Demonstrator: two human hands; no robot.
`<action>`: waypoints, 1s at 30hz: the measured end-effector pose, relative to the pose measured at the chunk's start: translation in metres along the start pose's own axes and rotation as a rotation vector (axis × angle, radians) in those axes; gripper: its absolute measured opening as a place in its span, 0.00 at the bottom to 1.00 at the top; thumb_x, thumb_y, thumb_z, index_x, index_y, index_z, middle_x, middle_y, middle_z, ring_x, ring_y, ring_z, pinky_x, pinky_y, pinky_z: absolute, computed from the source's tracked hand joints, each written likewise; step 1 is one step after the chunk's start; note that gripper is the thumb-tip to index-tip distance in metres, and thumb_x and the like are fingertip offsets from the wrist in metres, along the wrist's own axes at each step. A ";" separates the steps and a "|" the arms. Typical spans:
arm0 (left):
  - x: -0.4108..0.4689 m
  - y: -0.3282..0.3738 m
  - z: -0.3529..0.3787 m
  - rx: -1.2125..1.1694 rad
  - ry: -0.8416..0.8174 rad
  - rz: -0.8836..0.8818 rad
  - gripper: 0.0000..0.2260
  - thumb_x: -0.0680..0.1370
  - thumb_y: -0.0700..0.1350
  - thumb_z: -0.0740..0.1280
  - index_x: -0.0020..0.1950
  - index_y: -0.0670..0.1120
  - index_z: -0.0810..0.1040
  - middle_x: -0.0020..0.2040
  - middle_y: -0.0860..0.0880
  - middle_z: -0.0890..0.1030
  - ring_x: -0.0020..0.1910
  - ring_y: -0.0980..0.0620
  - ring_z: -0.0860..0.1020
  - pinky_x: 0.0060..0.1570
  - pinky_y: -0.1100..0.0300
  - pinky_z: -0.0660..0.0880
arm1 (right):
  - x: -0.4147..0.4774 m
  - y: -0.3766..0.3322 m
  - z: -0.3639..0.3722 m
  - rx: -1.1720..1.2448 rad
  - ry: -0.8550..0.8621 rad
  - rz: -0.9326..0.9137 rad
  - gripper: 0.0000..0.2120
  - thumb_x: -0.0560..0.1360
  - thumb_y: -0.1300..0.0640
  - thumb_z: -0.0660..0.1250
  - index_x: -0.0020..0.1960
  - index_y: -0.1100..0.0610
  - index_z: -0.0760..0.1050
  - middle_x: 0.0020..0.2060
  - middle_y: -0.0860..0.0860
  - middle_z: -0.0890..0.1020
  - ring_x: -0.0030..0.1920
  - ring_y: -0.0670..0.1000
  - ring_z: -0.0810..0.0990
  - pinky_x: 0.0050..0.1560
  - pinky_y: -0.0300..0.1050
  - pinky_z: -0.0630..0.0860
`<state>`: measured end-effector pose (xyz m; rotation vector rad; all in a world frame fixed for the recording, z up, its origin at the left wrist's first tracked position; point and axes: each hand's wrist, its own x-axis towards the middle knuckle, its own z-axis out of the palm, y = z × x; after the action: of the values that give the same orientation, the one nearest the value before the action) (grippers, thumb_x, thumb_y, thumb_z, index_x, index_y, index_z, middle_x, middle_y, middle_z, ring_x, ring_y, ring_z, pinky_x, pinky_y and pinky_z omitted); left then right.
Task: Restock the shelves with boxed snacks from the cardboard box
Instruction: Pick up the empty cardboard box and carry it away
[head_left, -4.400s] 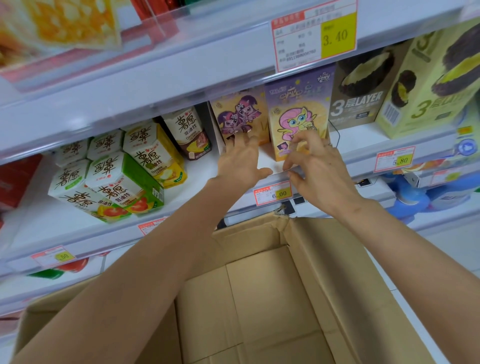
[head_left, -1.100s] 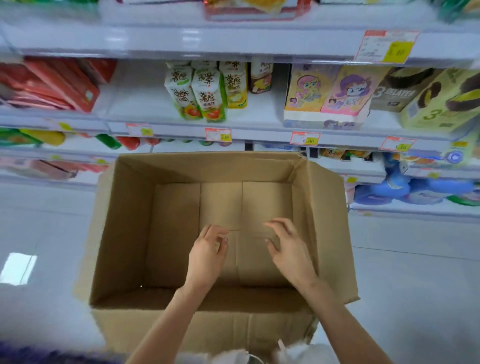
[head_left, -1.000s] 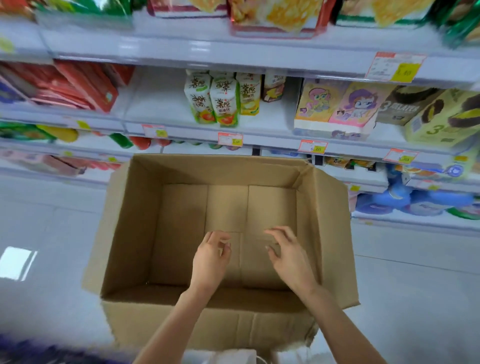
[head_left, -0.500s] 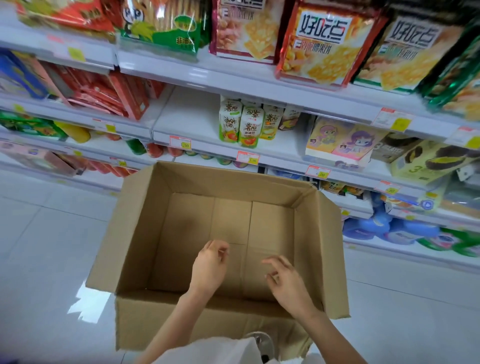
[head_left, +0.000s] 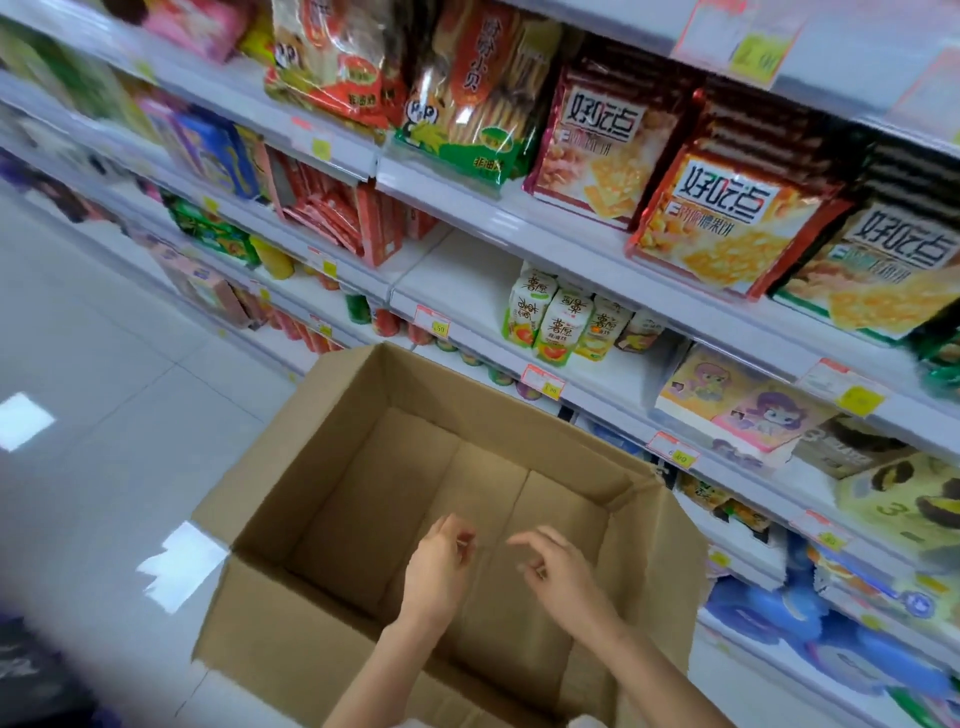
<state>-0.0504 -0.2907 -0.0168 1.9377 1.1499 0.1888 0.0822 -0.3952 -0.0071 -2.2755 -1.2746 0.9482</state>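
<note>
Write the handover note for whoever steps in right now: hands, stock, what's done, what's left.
Left hand: loosely curled, holds nothing, over the open cardboard box.
Right hand: beside it, also holds nothing.
Stock: no snacks show in the box and its bottom is bare. Cartoon snack boxes sit on the shelf.
Done: the box looks emptied.
Left: probably only clearing the box away.

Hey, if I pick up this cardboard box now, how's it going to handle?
Probably light: the box shows only bare bottom panels. Its open flaps would likely bend if gripped; the right one looks ragged. Pushed, it may slide easily on the glossy floor.
</note>
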 end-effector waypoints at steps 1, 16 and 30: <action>-0.004 0.003 0.006 -0.004 0.034 -0.045 0.08 0.78 0.39 0.62 0.55 0.44 0.77 0.51 0.52 0.76 0.43 0.56 0.75 0.41 0.67 0.69 | 0.002 0.006 -0.006 -0.016 -0.039 -0.034 0.13 0.78 0.57 0.62 0.61 0.46 0.72 0.56 0.40 0.70 0.46 0.40 0.75 0.49 0.30 0.73; -0.100 0.017 0.098 -0.088 0.398 -0.557 0.05 0.78 0.41 0.61 0.51 0.46 0.75 0.42 0.51 0.71 0.38 0.53 0.70 0.36 0.61 0.64 | 0.037 0.089 -0.057 -0.204 -0.346 -0.259 0.14 0.78 0.62 0.63 0.62 0.52 0.73 0.58 0.47 0.71 0.49 0.40 0.71 0.55 0.31 0.68; -0.100 -0.021 0.153 -0.197 0.484 -0.951 0.32 0.76 0.42 0.67 0.75 0.52 0.55 0.69 0.36 0.56 0.66 0.35 0.62 0.64 0.46 0.65 | 0.135 0.115 -0.093 -0.520 -0.173 -0.291 0.24 0.77 0.62 0.63 0.71 0.51 0.65 0.67 0.55 0.64 0.64 0.54 0.67 0.57 0.43 0.68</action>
<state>-0.0422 -0.4549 -0.1003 1.0240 2.1485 0.2408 0.2667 -0.3396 -0.0610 -2.2996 -2.0628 0.7872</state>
